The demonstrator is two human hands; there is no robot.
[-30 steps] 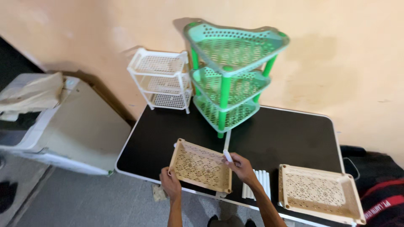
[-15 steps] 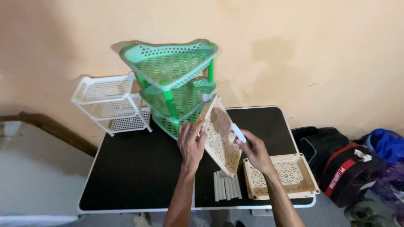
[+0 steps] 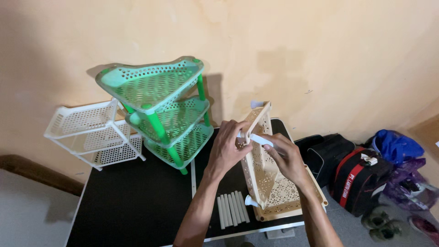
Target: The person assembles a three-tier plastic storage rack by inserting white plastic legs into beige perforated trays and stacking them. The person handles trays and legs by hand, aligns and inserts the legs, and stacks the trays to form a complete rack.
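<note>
My left hand (image 3: 230, 147) grips the upper edge of a beige perforated tray (image 3: 259, 171), which stands tilted on its side above the black table (image 3: 132, 201). My right hand (image 3: 284, 158) holds a short white tube (image 3: 260, 139) against the tray's top corner. A second white tube sticks out of the tray's lower corner (image 3: 249, 200). Another beige tray (image 3: 292, 201) lies flat under it at the table's right end. Several loose white tubes (image 3: 232, 208) lie in a row near the front edge.
A green three-tier corner rack (image 3: 157, 112) stands at the back of the table, with a white three-tier rack (image 3: 89, 132) to its left. A black and red bag (image 3: 361, 180), a blue bag (image 3: 393, 146) and shoes (image 3: 388, 224) lie on the floor at right.
The beige tray went from lying flat on the table to being held up on its side. My right hand brought the white tube to its top corner. The camera view shifted right.
</note>
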